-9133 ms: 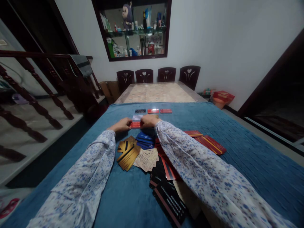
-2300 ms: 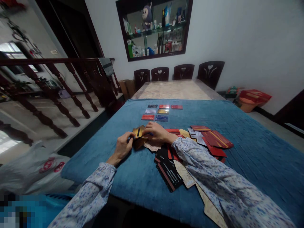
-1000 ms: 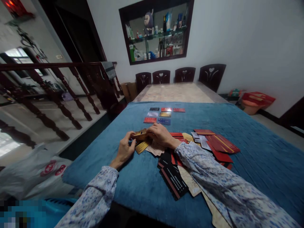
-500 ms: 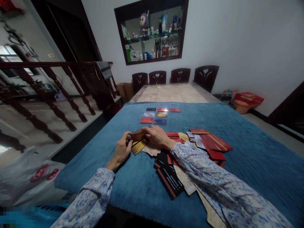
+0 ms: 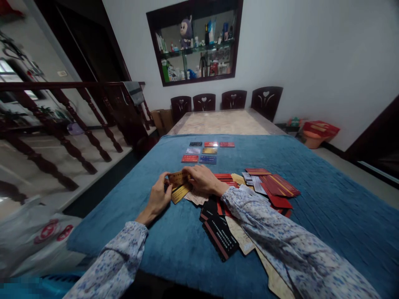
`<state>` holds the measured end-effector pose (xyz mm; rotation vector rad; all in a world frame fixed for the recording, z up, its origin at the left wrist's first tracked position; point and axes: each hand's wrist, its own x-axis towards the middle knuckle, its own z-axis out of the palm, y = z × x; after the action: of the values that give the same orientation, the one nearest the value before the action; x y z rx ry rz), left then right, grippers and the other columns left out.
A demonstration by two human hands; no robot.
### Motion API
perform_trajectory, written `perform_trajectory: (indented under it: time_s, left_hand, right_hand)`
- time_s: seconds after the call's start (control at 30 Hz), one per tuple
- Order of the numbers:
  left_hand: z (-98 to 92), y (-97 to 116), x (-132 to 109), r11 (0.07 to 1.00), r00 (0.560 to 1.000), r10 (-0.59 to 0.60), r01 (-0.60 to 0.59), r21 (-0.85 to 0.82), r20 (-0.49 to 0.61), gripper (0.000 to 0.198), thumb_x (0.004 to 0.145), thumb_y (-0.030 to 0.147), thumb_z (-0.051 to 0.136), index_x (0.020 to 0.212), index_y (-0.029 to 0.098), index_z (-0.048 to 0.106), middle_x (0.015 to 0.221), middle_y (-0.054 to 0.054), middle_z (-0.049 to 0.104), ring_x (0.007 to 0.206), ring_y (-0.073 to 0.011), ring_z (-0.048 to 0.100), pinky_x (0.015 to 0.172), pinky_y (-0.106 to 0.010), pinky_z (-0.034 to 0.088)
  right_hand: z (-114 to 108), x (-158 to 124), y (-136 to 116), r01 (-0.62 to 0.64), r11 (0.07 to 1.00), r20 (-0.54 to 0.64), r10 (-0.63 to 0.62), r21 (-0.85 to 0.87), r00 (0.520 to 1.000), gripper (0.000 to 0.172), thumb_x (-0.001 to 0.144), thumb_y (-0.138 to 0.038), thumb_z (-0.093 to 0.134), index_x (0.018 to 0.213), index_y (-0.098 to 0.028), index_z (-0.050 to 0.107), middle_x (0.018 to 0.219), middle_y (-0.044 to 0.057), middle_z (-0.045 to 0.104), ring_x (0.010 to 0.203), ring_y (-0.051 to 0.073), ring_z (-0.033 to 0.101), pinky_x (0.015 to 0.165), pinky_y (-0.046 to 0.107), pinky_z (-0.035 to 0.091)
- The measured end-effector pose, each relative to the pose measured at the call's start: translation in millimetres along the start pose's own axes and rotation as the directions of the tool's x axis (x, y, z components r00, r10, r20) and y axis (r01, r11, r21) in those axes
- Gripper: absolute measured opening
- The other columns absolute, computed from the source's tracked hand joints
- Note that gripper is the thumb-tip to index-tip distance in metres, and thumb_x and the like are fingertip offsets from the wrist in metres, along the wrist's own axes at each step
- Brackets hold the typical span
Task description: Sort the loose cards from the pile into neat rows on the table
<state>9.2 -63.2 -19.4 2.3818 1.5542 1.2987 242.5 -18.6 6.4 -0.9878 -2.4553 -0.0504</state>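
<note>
Between my two hands is a gold card (image 5: pixel 178 177), tilted up off the cloth. My left hand (image 5: pixel 158 194) pinches its left end with thumb and fingers. On its right end the fingers of my right hand (image 5: pixel 202 177) are closed. Just below it lies a yellow card (image 5: pixel 181 193) with a dark stripe, and beside that several pale cards (image 5: pixel 196 197) are partly under my right hand. Black cards (image 5: pixel 220 237) are fanned out nearer to me. Dark red cards (image 5: pixel 279 185) overlap in a heap to the right of my right forearm.
Farther off, several cards lie in short rows, among them a blue card (image 5: pixel 208 159) and a red card (image 5: pixel 190 158). A blue cloth (image 5: pixel 124 199) covers the near part of the table (image 5: pixel 224 120). White plastic bags (image 5: pixel 40 236) are at the left, below the wooden railing (image 5: pixel 71 85).
The gold card has tilted so that more of its face shows. Both hands keep their grip at about the same place, while the whole view has shifted slightly.
</note>
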Motion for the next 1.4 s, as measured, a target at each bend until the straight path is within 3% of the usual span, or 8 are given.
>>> perform_trajectory:
  time_s: [0.2,0.37,0.47,0.67,0.87,0.97,1.2,1.4]
  left_hand:
    - [-0.7,-0.6,5.8,0.999,0.999,0.032,-0.032,0.013,0.013,0.043,0.088,0.019,0.057,0.131,0.02,0.055,0.094,-0.003,0.07,0.081,-0.0177,0.069,0.083,-0.033,0.058]
    - [3.5,-5.4,19.7,0.995,0.994,0.095,-0.096,0.025,0.052,0.05,0.085,0.021,0.061,0.134,0.017,0.055,0.118,-0.012,0.071,0.099,-0.0236,0.07,0.094,-0.041,0.058]
    - [4.1,-5.0,32.0,0.989,0.988,0.133,-0.137,0.054,0.081,0.056,0.082,0.019,0.062,0.137,0.017,0.053,0.12,-0.013,0.07,0.105,-0.0259,0.068,0.098,-0.044,0.056]
    - [-2.6,6.4,56.1,0.97,0.969,0.175,-0.2,0.141,0.174,0.052,0.081,0.016,0.06,0.133,0.017,0.055,0.117,-0.013,0.068,0.102,-0.0265,0.064,0.096,-0.044,0.055]
    - [-10.2,16.9,77.3,0.934,0.948,0.183,-0.25,0.255,0.259,0.049,0.082,0.019,0.063,0.131,0.018,0.056,0.13,-0.016,0.059,0.123,-0.0337,0.056,0.101,-0.05,0.051]
    - [-10.7,25.1,89.5,0.908,0.927,0.162,-0.274,0.316,0.339,0.048,0.082,0.02,0.063,0.13,0.017,0.056,0.133,-0.017,0.059,0.123,-0.0346,0.055,0.099,-0.05,0.05]
    - [4.8,48.6,116.4,0.841,0.876,0.077,-0.314,0.44,0.476,0.055,0.087,0.02,0.061,0.141,0.016,0.051,0.14,-0.019,0.056,0.127,-0.035,0.052,0.099,-0.05,0.047]
    - [25.7,56.7,136.4,0.824,0.841,0.066,-0.349,0.446,0.537,0.05,0.087,0.016,0.059,0.137,0.02,0.052,0.143,-0.016,0.054,0.128,-0.0329,0.049,0.099,-0.048,0.046]
  right_hand:
    - [-4.7,0.4,0.2,0.003,1.0,0.002,-0.003,-0.019,1.0,0.057,0.087,-0.017,0.07,0.141,-0.016,0.054,0.125,0.016,0.071,0.113,0.027,0.063,0.089,0.037,0.043]
    - [-11.0,2.4,1.5,-0.033,0.998,-0.021,0.032,-0.053,0.999,0.051,0.09,-0.018,0.066,0.14,-0.014,0.055,0.127,0.018,0.07,0.114,0.028,0.062,0.09,0.038,0.044]
    - [-17.0,3.8,3.7,-0.069,0.995,-0.033,0.067,-0.068,0.997,0.05,0.091,-0.02,0.066,0.139,-0.015,0.056,0.126,0.017,0.069,0.114,0.028,0.061,0.089,0.037,0.045]
    - [-31.2,6.6,7.4,-0.109,0.988,-0.071,0.102,-0.113,0.992,0.044,0.088,-0.023,0.068,0.131,-0.016,0.061,0.124,0.018,0.064,0.112,0.03,0.055,0.086,0.038,0.046]
    - [-40.7,10.4,11.8,-0.108,0.98,-0.053,0.1,-0.17,0.994,0.045,0.088,-0.024,0.068,0.131,-0.014,0.061,0.128,0.018,0.059,0.116,0.031,0.049,0.086,0.04,0.046]
    - [-46.2,12.7,18.2,-0.106,0.973,-0.022,0.103,-0.205,0.994,0.04,0.087,-0.027,0.071,0.125,-0.014,0.063,0.126,0.018,0.059,0.116,0.031,0.048,0.088,0.04,0.046]
    - [-63.4,15.9,38.7,-0.147,0.958,0.075,0.17,-0.248,0.983,0.037,0.088,-0.029,0.072,0.119,-0.012,0.066,0.124,0.017,0.06,0.117,0.031,0.048,0.091,0.04,0.047]
    - [-70.4,16.6,57.4,-0.216,0.943,0.123,0.253,-0.253,0.96,0.036,0.085,-0.029,0.074,0.117,-0.014,0.067,0.126,0.017,0.059,0.121,0.031,0.048,0.091,0.038,0.049]
